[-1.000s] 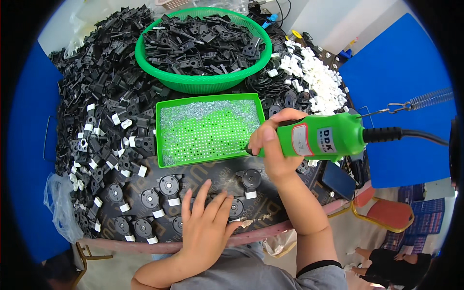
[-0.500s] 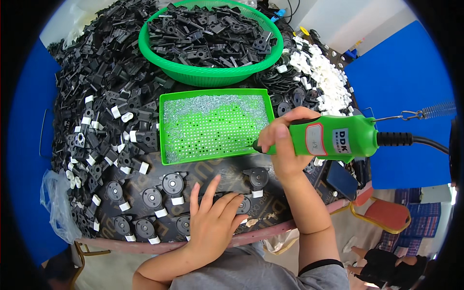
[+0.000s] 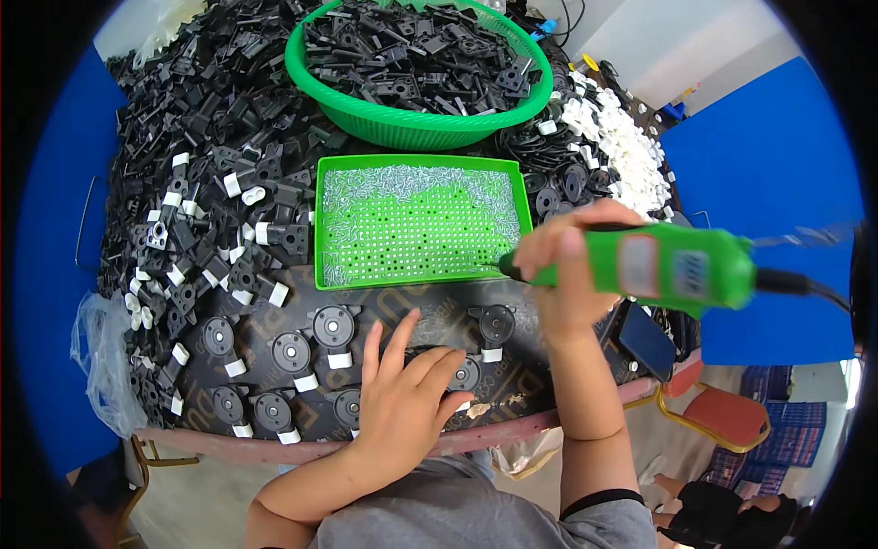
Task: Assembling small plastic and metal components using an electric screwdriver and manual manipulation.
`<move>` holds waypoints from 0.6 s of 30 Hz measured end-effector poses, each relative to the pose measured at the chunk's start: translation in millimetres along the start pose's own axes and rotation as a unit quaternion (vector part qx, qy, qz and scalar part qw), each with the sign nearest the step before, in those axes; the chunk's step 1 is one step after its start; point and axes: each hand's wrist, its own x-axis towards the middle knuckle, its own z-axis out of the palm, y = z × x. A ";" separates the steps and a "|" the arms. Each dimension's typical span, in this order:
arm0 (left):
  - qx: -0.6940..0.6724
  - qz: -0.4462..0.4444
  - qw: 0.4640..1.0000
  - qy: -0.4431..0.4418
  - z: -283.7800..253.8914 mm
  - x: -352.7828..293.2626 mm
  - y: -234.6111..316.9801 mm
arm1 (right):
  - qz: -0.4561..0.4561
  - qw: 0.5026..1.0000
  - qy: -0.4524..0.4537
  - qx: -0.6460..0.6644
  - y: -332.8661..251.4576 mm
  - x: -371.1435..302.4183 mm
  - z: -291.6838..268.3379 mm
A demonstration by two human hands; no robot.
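Observation:
My right hand (image 3: 572, 274) is wrapped round a green electric screwdriver (image 3: 672, 265), held sideways and smeared by motion. Its dark tip points left, over the lower right corner of a green perforated tray (image 3: 421, 160) that holds many small silvery screws (image 3: 412, 178). Fingers spread, my left hand (image 3: 402, 393) lies over the front of the table and holds nothing. Beneath and beside its fingers is a round black part with a white end (image 3: 465, 373), partly hidden. Similar round black parts (image 3: 292, 351) lie in loose rows to the left, and one (image 3: 497, 323) lies beyond my fingertips.
Behind the tray stands a green basket (image 3: 402, 133) heaped with black plastic parts. Loose black parts (image 3: 201, 110) pile up at the left, white pieces (image 3: 622, 156) at the right. A dark phone (image 3: 647, 340) lies near the right edge. The screwdriver's cable (image 3: 786, 282) and spring (image 3: 805, 238) run right.
The view has shifted slightly. The screwdriver has moved a little right and its body has tilted, with my right hand still round it. My left hand stays over the same parts.

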 end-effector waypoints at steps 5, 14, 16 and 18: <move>-0.012 -0.001 1.000 -0.001 -4.5 3.1 -0.8 | 0.040 0.999 0.028 0.015 -99.3 -10.6 15.8; -0.017 0.002 1.000 0.014 -0.9 1.1 -2.0 | 0.088 0.988 -0.121 -0.034 -89.4 -64.6 10.0; -0.020 0.002 1.000 0.019 -0.7 0.1 -2.1 | 0.093 0.988 -0.117 -0.029 -90.6 -64.8 10.2; -0.018 0.001 1.000 0.017 -1.0 -0.7 -2.5 | 0.099 0.988 -0.114 -0.025 -89.5 -65.6 10.5</move>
